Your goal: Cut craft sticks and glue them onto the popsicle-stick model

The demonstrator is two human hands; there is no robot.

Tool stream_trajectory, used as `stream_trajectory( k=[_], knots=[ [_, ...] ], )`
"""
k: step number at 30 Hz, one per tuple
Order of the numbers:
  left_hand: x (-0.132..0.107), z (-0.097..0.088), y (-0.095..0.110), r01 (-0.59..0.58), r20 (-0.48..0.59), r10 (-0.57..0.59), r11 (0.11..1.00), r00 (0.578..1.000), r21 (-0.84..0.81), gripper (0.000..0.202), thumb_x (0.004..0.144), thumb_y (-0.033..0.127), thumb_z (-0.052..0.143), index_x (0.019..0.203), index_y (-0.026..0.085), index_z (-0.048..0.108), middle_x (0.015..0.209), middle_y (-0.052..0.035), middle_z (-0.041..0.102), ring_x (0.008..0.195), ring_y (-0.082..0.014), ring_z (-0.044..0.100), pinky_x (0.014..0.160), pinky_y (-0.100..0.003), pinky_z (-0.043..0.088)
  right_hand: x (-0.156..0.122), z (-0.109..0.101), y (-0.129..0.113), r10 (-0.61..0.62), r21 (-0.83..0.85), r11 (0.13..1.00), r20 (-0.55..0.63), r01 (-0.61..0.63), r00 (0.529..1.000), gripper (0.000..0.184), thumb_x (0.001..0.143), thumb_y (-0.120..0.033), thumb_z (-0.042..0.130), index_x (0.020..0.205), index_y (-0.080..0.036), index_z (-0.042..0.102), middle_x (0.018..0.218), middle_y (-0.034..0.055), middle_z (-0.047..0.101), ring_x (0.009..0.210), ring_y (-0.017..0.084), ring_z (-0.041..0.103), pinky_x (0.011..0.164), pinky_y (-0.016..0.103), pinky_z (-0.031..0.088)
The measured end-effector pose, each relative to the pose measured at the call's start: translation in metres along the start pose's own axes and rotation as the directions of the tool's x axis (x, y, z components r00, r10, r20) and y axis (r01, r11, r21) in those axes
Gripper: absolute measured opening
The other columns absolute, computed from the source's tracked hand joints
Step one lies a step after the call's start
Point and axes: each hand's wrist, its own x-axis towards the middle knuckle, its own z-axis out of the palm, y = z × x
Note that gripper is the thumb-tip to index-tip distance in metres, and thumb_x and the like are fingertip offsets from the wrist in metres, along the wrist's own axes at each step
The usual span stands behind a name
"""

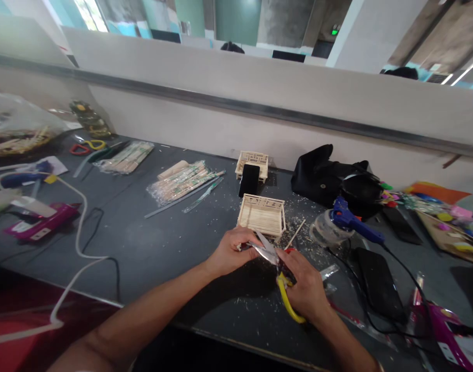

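My right hand (pixel 304 287) is wrapped round the yellow handles of a pair of scissors (pixel 273 261), whose blades point up-left toward my left hand (pixel 232 250). My left hand pinches something small at the blade tips; it is too small to make out. Just beyond both hands sits a small bench built of thin wooden sticks (pixel 261 214), with wood clippings scattered on the dark table (pixel 154 243) around it. A loose stick (pixel 295 233) lies to the right of the bench.
A second stick bench (pixel 252 163) and a black phone (pixel 248 180) stand behind. Packs of sticks (pixel 180 182) lie left. A blue glue gun (pixel 354 219), tape roll (pixel 324 230), black bag (pixel 325 173) and another phone (pixel 379 284) lie right. A pink glue gun (pixel 42 222) and white cable (pixel 79 243) lie left.
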Motion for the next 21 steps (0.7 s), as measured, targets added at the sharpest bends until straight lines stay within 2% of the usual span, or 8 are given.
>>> stream_trajectory(
  k=[13, 17, 21],
  knots=[
    [0.0012, 0.0009, 0.0023, 0.067, -0.001, -0.067, 0.998, 0.998, 0.015, 0.037, 0.085, 0.051, 0.063, 0.07, 0.018, 0.071, 0.066, -0.006, 0.071, 0.063, -0.0151, 0.063, 0.066, -0.028, 0.046, -0.0035, 0.0, 0.0015, 0.025, -0.003, 1.0, 0.054, -0.025, 0.998, 0.063, 0.066, -0.005, 0.051, 0.124, -0.023, 0.064, 0.091, 0.0072, 0.071, 0.081, 0.023, 0.068, 0.07, 0.033, 0.06],
    [0.0018, 0.001, 0.0025, 0.07, 0.016, -0.07, 0.997, 0.997, -0.012, 0.041, 0.086, 0.054, 0.062, 0.07, 0.017, 0.07, 0.067, -0.0066, 0.071, 0.063, -0.0152, 0.062, 0.065, -0.028, 0.046, -0.0064, 0.003, 0.0045, 0.028, 0.06, 0.998, 0.062, -0.032, 0.998, 0.062, 0.067, -0.007, 0.053, 0.126, -0.023, 0.063, 0.097, 0.008, 0.073, 0.084, 0.023, 0.07, 0.077, 0.035, 0.06],
    [0.0023, 0.0018, 0.0028, 0.071, 0.021, -0.071, 0.997, 0.997, -0.035, 0.046, 0.086, 0.057, 0.059, 0.07, 0.016, 0.07, 0.065, -0.0069, 0.069, 0.06, -0.0141, 0.06, 0.06, -0.026, 0.044, -0.004, 0.0007, 0.0045, 0.014, 0.148, 0.989, 0.09, -0.027, 0.996, 0.056, 0.071, -0.008, 0.052, 0.124, -0.021, 0.064, 0.095, 0.0082, 0.074, 0.083, 0.022, 0.071, 0.074, 0.033, 0.06]
  ],
)
